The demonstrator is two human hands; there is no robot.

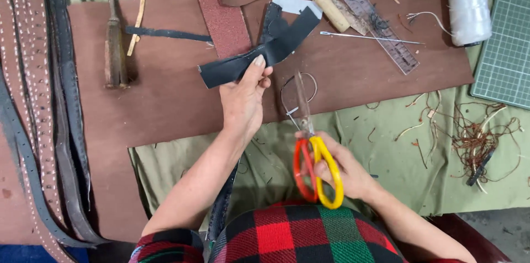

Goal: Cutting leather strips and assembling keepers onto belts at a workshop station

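1. Here, the left hand (243, 103) pinches a black leather strip (259, 53), holding it just above the brown leather sheet (165, 92).
2. The right hand (339, 172) is wrapped through the red and yellow loops of the scissors (309, 147), blades up and near the strip, not touching it.
3. It looks like a trimming step; a cut would need the blades brought to the strip's edge.
4. The strip is matte, angular and flexible; beside it lie a grainy red strip (223, 12), a wooden-handled awl (328, 6), a white thread spool (468, 3) and studded belts (38, 103).
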